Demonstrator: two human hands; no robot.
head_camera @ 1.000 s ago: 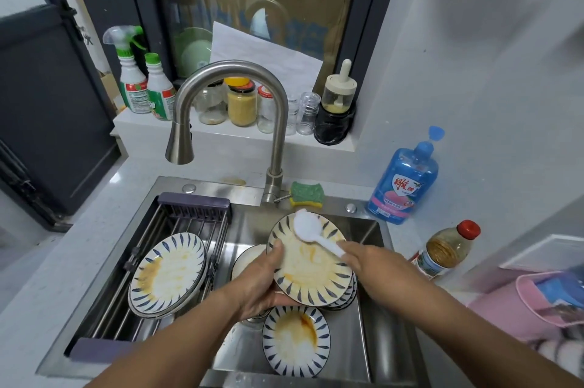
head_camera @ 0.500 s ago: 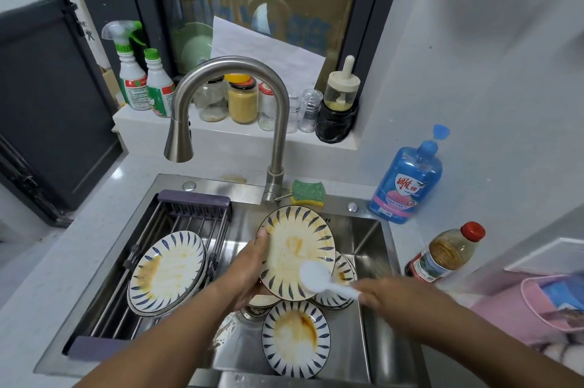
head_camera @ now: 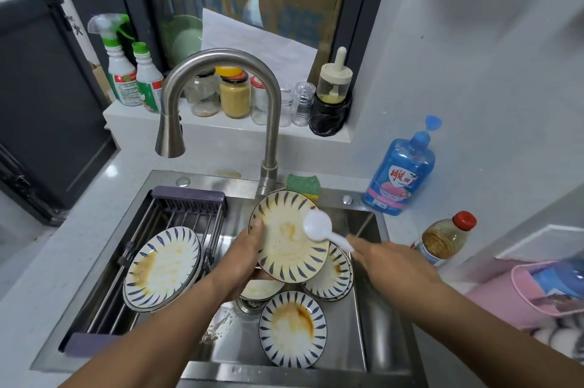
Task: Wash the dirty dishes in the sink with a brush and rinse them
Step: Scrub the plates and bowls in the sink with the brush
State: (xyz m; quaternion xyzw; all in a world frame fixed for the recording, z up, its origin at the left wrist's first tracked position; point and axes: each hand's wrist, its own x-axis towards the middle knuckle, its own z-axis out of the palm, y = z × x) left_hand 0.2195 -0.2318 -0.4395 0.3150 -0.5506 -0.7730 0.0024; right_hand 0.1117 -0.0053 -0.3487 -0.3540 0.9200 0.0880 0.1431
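The round ceramic plate (head_camera: 289, 240) has a cream centre and dark blue dashes around its rim. Orange-brown residue is smeared across its face. It is held at the centre of the frame, above the stainless steel sink (head_camera: 373, 324) and just below the base of the curved steel faucet (head_camera: 221, 71). The plate is tilted, with its soiled face up and toward the viewer and its far edge raised.

The left hand (head_camera: 245, 256) grips the plate's left rim, with the thumb pressed on the face and the fingers hidden behind.

The white plastic brush (head_camera: 317, 226) rests its rounded head on the upper right of the plate's face. Its long axis runs from head at upper left to handle at lower right. The right hand (head_camera: 388, 262) pinches the handle end; its fingers are blurred.

A second stained plate (head_camera: 292, 329) lies flat in the basin, lower centre.
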